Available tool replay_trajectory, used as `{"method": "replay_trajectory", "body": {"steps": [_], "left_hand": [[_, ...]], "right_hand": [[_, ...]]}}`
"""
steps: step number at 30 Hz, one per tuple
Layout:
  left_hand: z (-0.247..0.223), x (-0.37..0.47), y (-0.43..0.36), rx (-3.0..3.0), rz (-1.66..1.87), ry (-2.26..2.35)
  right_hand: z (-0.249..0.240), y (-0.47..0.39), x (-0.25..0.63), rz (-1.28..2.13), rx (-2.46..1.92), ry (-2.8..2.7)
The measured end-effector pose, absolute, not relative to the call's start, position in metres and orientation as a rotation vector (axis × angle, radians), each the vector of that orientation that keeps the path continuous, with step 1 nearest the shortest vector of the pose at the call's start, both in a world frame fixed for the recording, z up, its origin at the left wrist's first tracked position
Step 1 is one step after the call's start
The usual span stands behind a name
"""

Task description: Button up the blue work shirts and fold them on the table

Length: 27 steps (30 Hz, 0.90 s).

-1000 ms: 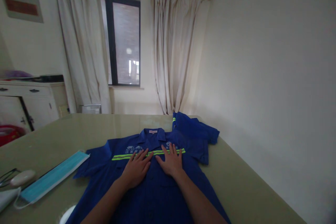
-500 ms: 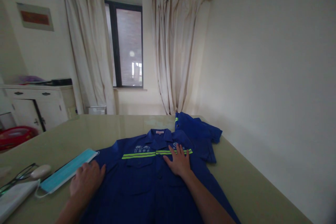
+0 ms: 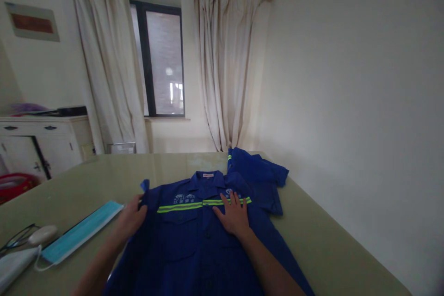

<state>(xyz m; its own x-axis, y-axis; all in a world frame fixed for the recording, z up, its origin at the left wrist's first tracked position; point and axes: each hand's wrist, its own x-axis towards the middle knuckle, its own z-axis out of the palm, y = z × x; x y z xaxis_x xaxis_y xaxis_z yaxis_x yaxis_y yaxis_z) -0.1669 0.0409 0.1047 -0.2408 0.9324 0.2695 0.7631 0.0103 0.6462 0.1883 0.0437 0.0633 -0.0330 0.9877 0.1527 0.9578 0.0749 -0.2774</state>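
Note:
A dark blue work shirt [image 3: 176,236] with a yellow-green reflective stripe and white chest lettering lies front up on the table, its collar pointing away from me. My left hand [image 3: 133,215] is closed on the shirt's left-side sleeve edge and holds that part raised off the table. Flat on the other side of the chest rests my right hand [image 3: 235,215], fingers spread over the stripe. A second folded blue garment [image 3: 256,166] lies beyond the shirt's right shoulder, partly touching it.
On the pale green table [image 3: 114,171], left of the shirt, lie a blue face mask [image 3: 81,231], a white computer mouse [image 3: 42,235], glasses [image 3: 19,238] and a white flat object [image 3: 15,263]. A wall [image 3: 347,125] runs along the right. A white cabinet [image 3: 57,143] stands back left.
My left hand has moved from beside the mask up and right, taken hold of the sleeve and lifted it. My right hand stays flat on the chest. The view has shifted slightly right.

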Motion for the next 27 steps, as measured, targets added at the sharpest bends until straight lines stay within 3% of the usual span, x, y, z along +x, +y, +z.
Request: {"method": "replay_trajectory", "body": {"steps": [4, 9, 13, 17, 21, 24, 27], "left_hand": [[0.112, -0.120, 0.036, 2.060, 0.935, 1.634], [0.085, -0.093, 0.033, 2.247, 0.555, 1.966], [0.059, -0.095, 0.029, 2.340, 0.202, 1.972], [0.058, -0.106, 0.028, 2.340, 0.176, 1.960], [0.079, -0.112, 0.040, 2.297, 0.041, 1.991], [0.097, -0.091, 0.052, 2.255, -0.115, 2.011], [0.098, -0.040, 0.050, 2.359, 0.008, 1.991]], "right_hand": [[0.060, 0.044, 0.189, 0.131, -1.933, -2.042], [0.058, 0.044, 0.190, 0.131, -1.895, -2.023], [0.062, 0.046, 0.193, 0.115, -1.757, -1.931], [0.074, 0.047, 0.226, -0.032, -1.635, -1.613], [0.080, 0.045, 0.290, -0.159, -1.895, -1.297], [0.078, 0.043, 0.330, -0.047, -2.141, -1.200], [0.074, 0.046, 0.344, 0.150, -2.122, -1.207]]}}
